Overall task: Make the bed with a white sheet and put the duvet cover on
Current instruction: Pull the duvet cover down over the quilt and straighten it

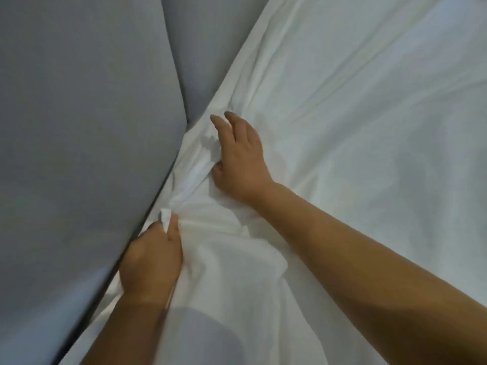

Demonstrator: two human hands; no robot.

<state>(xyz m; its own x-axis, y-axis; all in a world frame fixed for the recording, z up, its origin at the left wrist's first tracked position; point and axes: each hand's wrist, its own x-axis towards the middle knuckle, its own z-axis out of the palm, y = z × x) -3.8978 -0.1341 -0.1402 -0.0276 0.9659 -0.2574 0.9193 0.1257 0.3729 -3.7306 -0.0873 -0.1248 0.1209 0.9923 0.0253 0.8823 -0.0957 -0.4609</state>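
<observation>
A white sheet covers the bed across the right and middle of the view, bunched into folds along its left edge. My left hand grips a bunch of that edge close to the grey padded headboard. My right hand lies farther up the same edge, fingers stretched out over the sheet and thumb tucked against a fold. No duvet cover is in view.
A grey padded headboard fills the left side, with a seam between two panels near the top. A dark narrow gap runs between it and the bed.
</observation>
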